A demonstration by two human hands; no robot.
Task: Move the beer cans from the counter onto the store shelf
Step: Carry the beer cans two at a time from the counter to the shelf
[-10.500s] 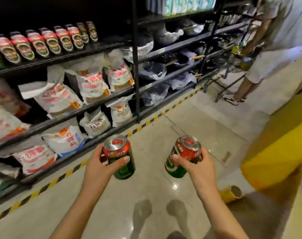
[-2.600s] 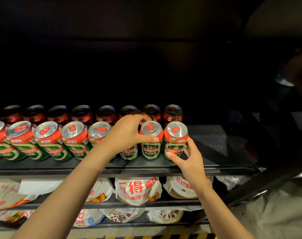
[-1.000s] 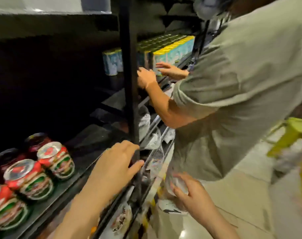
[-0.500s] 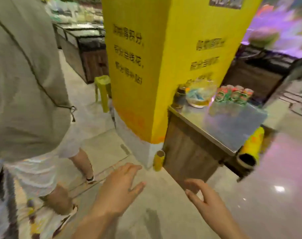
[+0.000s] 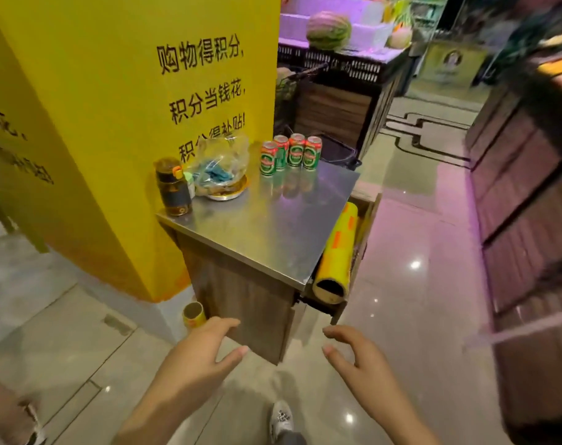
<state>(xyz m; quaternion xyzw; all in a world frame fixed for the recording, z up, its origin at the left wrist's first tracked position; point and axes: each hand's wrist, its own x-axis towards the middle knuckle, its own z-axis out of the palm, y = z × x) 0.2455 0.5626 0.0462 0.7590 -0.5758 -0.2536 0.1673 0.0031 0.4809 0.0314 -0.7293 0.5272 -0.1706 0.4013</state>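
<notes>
**Back at the desk, both hands empty, four cans left**

Change: half a second ago you were farther off with the desk [image 5: 267,226] at your 1 o'clock; now it sits at 12, closer and sharper. 2.6 s ago both hands were on cans at the shelf, so that pair looks placed and this reads as the return leg for the next pair.

Left to right:
- Yellow pillar [image 5: 119,123] at 10–11 o'clock, flush against the desk's left side. A small yellow tube [image 5: 194,314] stands on the floor at its foot, just beside the desk base.
- Your left hand [image 5: 196,358]: fingers released, spread, holding nothing, low in front of the desk's near corner.
- On the desk's left edge: dark bottle [image 5: 174,187], then a clear plastic bag [image 5: 222,159] on a metal dish.
- Beer cans [image 5: 291,154]: four, upright, bunched touching at the far edge, 12 o'clock, just right of the bag.
- Your right hand [image 5: 360,361]: fingers loosely curved, released, empty.
- Yellow roll [image 5: 336,252] in an open compartment under the desk's right side, sticking out toward you.

In the way: the near desk surface is bare up to the cans. Watch the bag when taking the leftmost can; the two are near. Shelf is out of view.
</notes>
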